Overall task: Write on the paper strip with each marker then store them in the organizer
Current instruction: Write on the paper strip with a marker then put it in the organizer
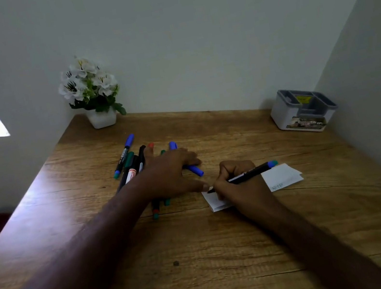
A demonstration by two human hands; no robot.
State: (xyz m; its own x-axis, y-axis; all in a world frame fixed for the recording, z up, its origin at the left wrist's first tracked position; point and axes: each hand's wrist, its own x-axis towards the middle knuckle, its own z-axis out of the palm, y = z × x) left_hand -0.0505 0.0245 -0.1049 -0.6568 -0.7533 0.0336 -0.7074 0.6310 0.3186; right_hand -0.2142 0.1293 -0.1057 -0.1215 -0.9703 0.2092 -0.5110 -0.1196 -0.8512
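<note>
A white folded paper strip (282, 175) lies on the wooden desk, with faint writing near its front edge. My right hand (239, 188) grips a black marker (250, 174) with a blue-green end, its tip touching the strip's left end. My left hand (173, 173) rests flat over a pile of several markers (129, 164), thumb reaching to the strip's left corner. A blue marker (195, 170) pokes out from under its fingers. The grey and white organizer (303, 111) stands at the back right corner, its compartments holding no markers.
A white pot of white flowers (92, 92) stands at the desk's back left corner. Walls close in the desk at the back and right. A window opening is at the far left. Bare wood stretches across the desk's front.
</note>
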